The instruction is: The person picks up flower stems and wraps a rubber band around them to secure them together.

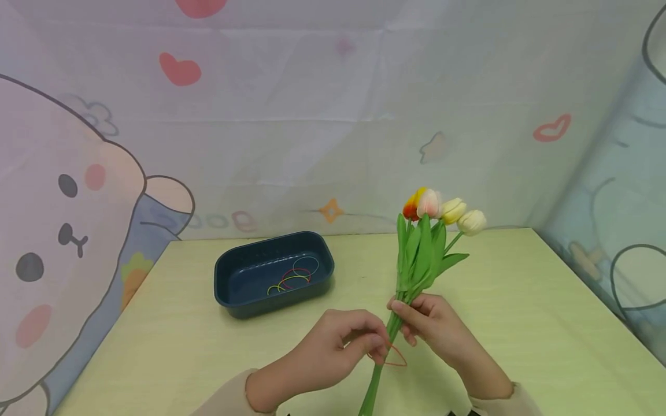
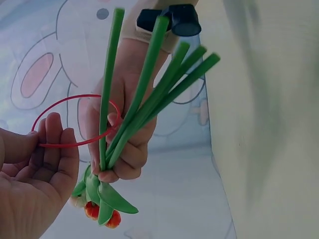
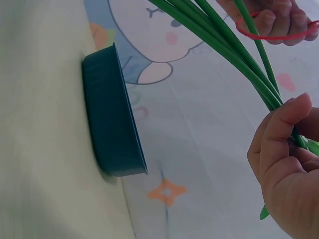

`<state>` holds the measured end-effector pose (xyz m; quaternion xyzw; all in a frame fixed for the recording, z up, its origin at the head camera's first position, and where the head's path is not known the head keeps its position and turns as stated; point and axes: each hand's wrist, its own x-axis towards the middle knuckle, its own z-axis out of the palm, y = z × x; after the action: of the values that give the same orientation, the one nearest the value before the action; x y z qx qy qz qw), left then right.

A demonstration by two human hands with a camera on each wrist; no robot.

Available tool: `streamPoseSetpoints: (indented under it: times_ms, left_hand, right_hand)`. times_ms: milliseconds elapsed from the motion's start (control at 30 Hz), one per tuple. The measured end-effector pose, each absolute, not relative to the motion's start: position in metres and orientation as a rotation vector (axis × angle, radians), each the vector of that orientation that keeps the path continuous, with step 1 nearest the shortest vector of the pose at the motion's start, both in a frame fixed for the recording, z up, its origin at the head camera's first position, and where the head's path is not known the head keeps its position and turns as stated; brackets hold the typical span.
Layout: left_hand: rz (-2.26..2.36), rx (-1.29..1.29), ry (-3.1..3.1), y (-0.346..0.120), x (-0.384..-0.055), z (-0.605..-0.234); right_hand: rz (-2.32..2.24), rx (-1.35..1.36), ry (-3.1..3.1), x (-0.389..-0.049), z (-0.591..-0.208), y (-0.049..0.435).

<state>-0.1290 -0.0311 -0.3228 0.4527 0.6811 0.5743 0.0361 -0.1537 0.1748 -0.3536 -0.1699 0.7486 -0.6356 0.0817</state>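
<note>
My right hand (image 1: 442, 332) grips a bunch of tulips (image 1: 424, 254) by the green stems just below the leaves. The blooms, red-yellow, pink, pale yellow and cream, point up and away. Lower down, my left hand (image 1: 338, 346) pinches a thin red rubber band (image 2: 65, 145) between thumb and fingers. In the left wrist view the band is a stretched loop around one stem (image 2: 106, 74), while the other stems (image 2: 149, 74) fan out beside it. The right wrist view also has the red loop crossing that separate stem near the left fingertips (image 3: 284, 19).
A dark blue tray (image 1: 281, 303) stands at the back left of the pale yellow table (image 1: 171, 346). Several thin coloured bands (image 1: 296, 277) lie in it. Behind the table hangs a cartoon-printed cloth (image 1: 312, 144), which continues along both sides.
</note>
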Motion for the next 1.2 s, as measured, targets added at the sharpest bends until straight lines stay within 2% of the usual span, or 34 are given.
streamPoseSetpoints:
  times_ms: [567,1200]
  left_hand:
    - [1.827,1.194,2.168,-0.036,-0.157,-0.32]
    - [1.9,1.082,2.238,-0.055,-0.167,-0.326]
  right_hand:
    - [-1.894,-0.7,2.129,-0.149,-0.357,0.167]
    - [-1.883,-0.63,2.183,-0.147,-0.348,0.18]
